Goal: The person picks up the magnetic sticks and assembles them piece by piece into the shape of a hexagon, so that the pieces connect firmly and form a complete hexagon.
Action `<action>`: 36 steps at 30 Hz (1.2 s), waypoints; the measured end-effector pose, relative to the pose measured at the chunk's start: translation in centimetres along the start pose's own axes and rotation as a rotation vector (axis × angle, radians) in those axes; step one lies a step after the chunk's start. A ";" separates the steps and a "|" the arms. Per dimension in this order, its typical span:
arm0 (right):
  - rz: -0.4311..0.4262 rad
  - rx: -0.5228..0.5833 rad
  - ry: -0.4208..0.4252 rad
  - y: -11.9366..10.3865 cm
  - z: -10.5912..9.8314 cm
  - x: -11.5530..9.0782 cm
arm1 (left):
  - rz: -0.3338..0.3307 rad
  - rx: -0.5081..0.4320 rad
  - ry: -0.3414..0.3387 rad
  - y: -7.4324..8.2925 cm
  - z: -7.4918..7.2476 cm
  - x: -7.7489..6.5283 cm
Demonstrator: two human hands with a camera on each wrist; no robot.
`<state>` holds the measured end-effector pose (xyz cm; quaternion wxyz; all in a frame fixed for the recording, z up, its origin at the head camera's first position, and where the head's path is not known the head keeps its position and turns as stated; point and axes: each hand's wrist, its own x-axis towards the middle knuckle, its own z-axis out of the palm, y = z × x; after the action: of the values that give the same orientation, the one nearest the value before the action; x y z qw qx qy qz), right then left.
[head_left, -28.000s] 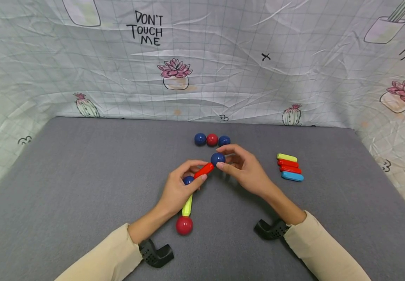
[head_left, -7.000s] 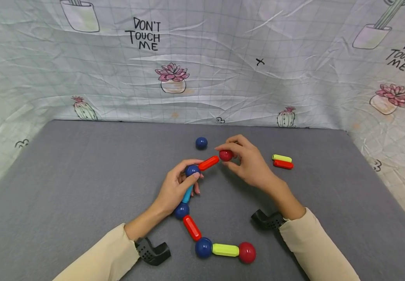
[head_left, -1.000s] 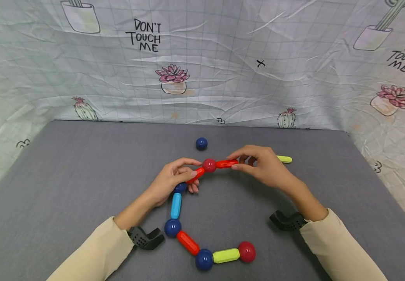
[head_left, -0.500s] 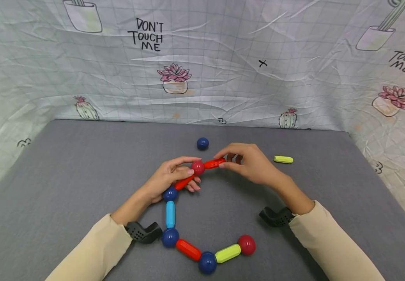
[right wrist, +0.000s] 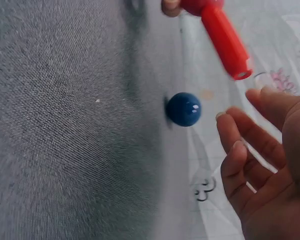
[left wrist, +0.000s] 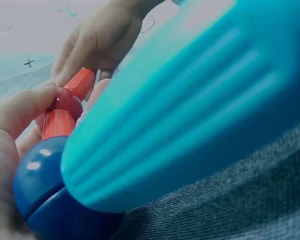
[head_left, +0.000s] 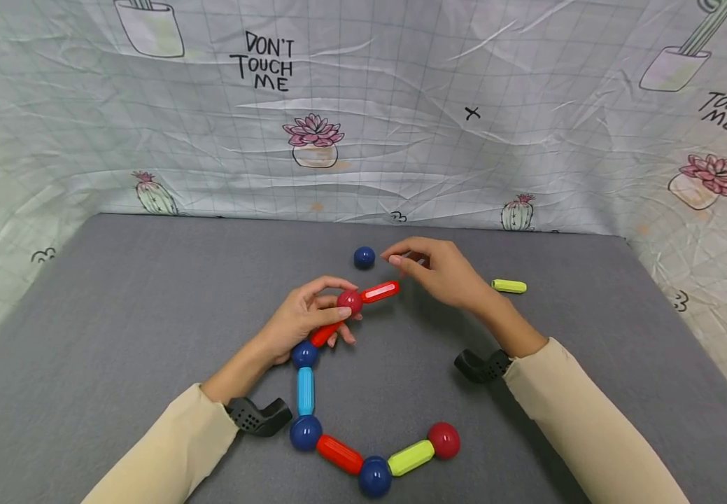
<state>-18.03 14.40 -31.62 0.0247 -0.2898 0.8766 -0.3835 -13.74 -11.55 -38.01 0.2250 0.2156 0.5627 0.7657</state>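
My left hand point(head_left: 306, 315) pinches a red ball point(head_left: 350, 302) between thumb and fingers. This ball belongs to a chain of balls and ribbed rods. From it a red rod point(head_left: 380, 291) points right with its far end bare. On the other side the chain runs through a second red rod, a blue ball point(head_left: 304, 354), a light blue rod point(head_left: 306, 391) and more pieces, ending at another red ball point(head_left: 443, 440). My right hand point(head_left: 441, 269) holds nothing. Its loosely bent fingers hover beyond the bare rod end, near a loose blue ball point(right wrist: 184, 109).
A single yellow-green rod point(head_left: 509, 286) lies on the grey table point(head_left: 180, 280) to the right of my right hand. Behind the table hangs a patterned cloth point(head_left: 401, 140). Wrist cameras point(head_left: 259, 417) sit under both sleeves.
The red rod was fixed onto the red ball, and my right hand has released it and moved up toward the loose blue ball. My left hand shifted left and took the red ball.
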 end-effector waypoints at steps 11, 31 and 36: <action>-0.002 -0.104 -0.109 1.2 2.1 2.6 | 0.036 -0.028 -0.004 -0.2 -0.1 0.0; -0.051 -0.235 -0.152 2.0 2.1 1.6 | 0.022 0.064 -0.002 -0.1 -0.1 0.1; -0.036 -0.245 -0.127 1.8 1.4 0.5 | 0.035 0.065 -0.020 -0.2 -0.1 0.0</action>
<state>-18.90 14.19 -33.72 0.0376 -0.3300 0.9081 -0.2549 -13.76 -11.57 -38.17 0.2102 0.2404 0.5809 0.7487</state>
